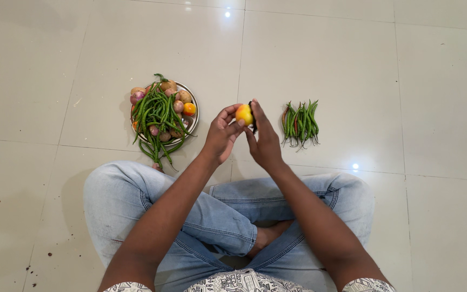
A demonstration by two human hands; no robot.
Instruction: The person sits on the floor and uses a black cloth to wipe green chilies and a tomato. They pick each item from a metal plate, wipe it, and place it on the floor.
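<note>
The left hand holds a small yellow-orange tomato pinched between thumb and fingertips, raised above the tiled floor in front of the person's crossed legs. The right hand is closed around a thin dark object, possibly a small knife or peeler; the view is too small to confirm which. This object sits against the right side of the tomato.

To the person's left, a round metal plate carries long green beans, small potatoes, reddish onions and a second orange tomato. Some beans hang over the plate rim onto the floor. To the right, a loose bunch of green chillies lies directly on the tiles, well apart from the plate.

Risk assessment: the tomato is held by fingertips only, unsupported from below. A smooth skin and light pinch could let it slip and drop to the floor. If the dark object is a blade, its edge lies close to the left thumb, and a slip could nick the skin.
</note>
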